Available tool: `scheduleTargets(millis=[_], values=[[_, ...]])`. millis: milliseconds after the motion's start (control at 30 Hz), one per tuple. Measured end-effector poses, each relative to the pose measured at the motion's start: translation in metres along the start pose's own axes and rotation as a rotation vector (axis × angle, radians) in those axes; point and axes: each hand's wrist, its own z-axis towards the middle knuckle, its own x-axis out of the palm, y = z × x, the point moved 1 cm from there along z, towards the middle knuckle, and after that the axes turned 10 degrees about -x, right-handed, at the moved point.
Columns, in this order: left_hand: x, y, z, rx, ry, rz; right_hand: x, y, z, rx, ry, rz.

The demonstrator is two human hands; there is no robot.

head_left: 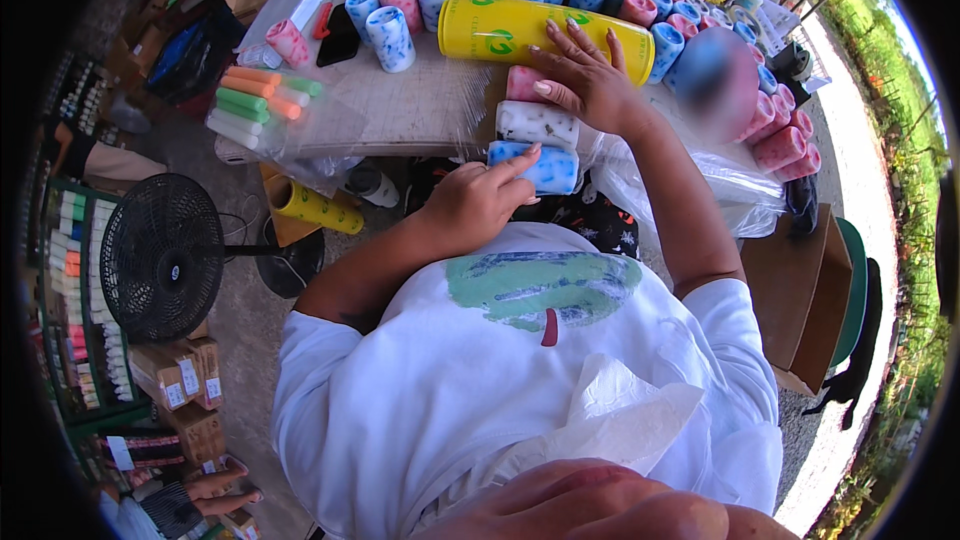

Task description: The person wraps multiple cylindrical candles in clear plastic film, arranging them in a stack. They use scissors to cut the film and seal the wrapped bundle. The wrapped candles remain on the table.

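My left hand (490, 190) is closed on a blue-and-white cylinder (555, 170) at the table's near edge, its index finger lying across the top. Just beyond lie a white speckled cylinder (525, 122) and a pink one (525, 83), all three on their sides in a row on clear film. My right hand (590, 80) rests with fingers spread on a large yellow roll of plastic wrap (490, 28) above them, its thumb near the pink cylinder.
The worktable (390, 115) holds several standing marbled cylinders (438, 0), a phone (340, 45) and bagged pastel sticks (242, 100). A fan (160, 250) stands left, near boxes (180, 380) and two other people's limbs (210, 495). An open cardboard box (800, 300) stands right.
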Motion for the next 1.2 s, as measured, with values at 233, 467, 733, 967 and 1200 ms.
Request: scheduleTargets(millis=[233, 467, 733, 967, 1200], values=[[-0.001, -0.005, -0.004, 0.017, -0.017, -0.026, 0.007, -0.036, 0.031, 0.075, -0.003, -0.005], [0.001, -0.007, -0.012, 0.058, 0.015, -0.032, 0.018, -0.044, 0.045, 0.077, -0.035, -0.243], [-0.004, -0.014, -0.015, 0.128, -0.002, -0.047, 0.010, -0.043, 0.044, 0.041, -0.006, -0.211], [-0.006, -0.022, -0.019, 0.114, -0.006, -0.031, -0.007, -0.016, 0.025, -0.033, -0.128, -0.069], [-0.011, -0.031, -0.010, 0.134, -0.043, 0.019, -0.019, 0.029, -0.020, -0.011, -0.069, 0.503]])
